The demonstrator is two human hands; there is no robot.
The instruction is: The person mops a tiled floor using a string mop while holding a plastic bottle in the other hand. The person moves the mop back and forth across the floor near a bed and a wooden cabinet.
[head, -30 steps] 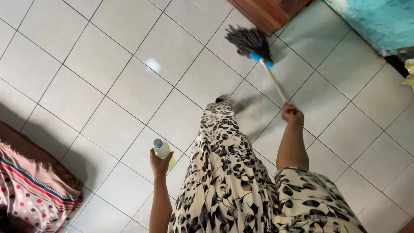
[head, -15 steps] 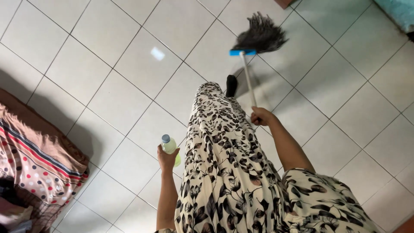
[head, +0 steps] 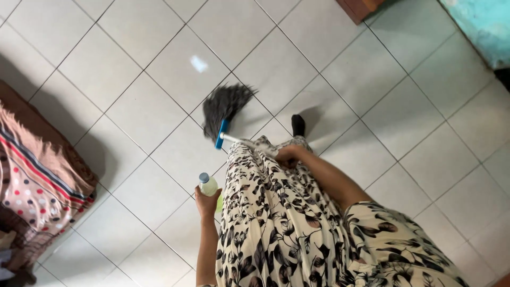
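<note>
The right hand [head: 287, 155] sits mid-frame, fingers wrapped tight around the pale handle of a mop [head: 226, 114], held just in front of the black-and-cream leaf-print dress [head: 276, 223]. The handle runs up and to the left from that fist to a blue clamp, and beyond the clamp the dark grey strands fan out across the white tiled floor [head: 133, 111], a little above and left of centre. The strands lie flat on the tiles and straddle a grout line.

Down at lower centre-left, the left hand [head: 206, 204] is raised beside the dress, fingers closed around a small bottle [head: 208, 187] of pale yellow-green liquid with a grey-blue cap. The bottle stands upright in the grip, cap uppermost, and it is well apart from the mop head, lower in the frame.

Just above the dress hem, near the middle of the frame, one dark-socked foot [head: 298, 125] shows on the tiles, to the right of the mop strands and not touching them.

Over at the left edge there is a striped and polka-dotted cloth [head: 37, 180] with a fringed border, draped over something brown and throwing a shadow on the floor. At the top right a corner of reddish wooden furniture [head: 361, 7] pokes in, and a turquoise wall [head: 478, 26] fills the far upper right corner. A bright glint of light sits on a tile above the mop head.
</note>
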